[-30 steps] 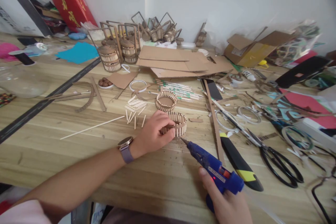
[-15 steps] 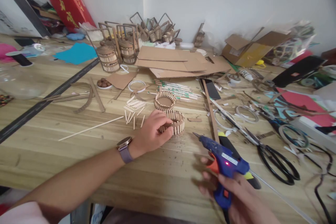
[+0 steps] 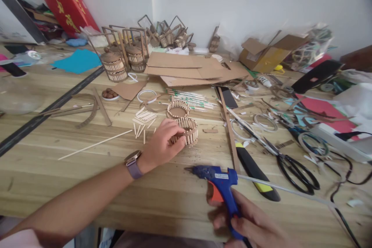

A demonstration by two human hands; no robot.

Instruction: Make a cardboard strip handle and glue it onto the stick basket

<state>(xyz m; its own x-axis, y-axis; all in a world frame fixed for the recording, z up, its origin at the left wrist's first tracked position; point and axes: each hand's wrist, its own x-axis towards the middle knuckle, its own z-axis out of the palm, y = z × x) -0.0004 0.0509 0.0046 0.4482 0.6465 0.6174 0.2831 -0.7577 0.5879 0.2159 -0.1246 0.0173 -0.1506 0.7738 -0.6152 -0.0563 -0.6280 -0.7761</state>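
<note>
My left hand [image 3: 164,139] pinches the near rim of a small round basket ring [image 3: 192,133] made of short sticks on a brown cardboard band; it rests on the table. Just behind it stands a second stick ring [image 3: 178,109] with a brown base inside. In my right hand [image 3: 238,217] is a blue hot glue gun [image 3: 222,178], gripped by its handle. Its nozzle points left, in front of the ring and apart from it, and a long glue stick trails from its back. Loose short sticks [image 3: 145,115] lie to the left of the rings.
Scissors [image 3: 296,170] and a black-and-yellow utility knife [image 3: 255,174] lie to the right. Flat cardboard sheets [image 3: 186,68] are stacked behind the rings. Finished little baskets [image 3: 114,66] stand at the back left. A long thin stick [image 3: 95,145] lies at left.
My right hand has swung the glue gun leftward, turning it from slanted to nearly level, its nozzle now nearer my left hand. My left hand keeps its hold; the view has shifted slightly.
</note>
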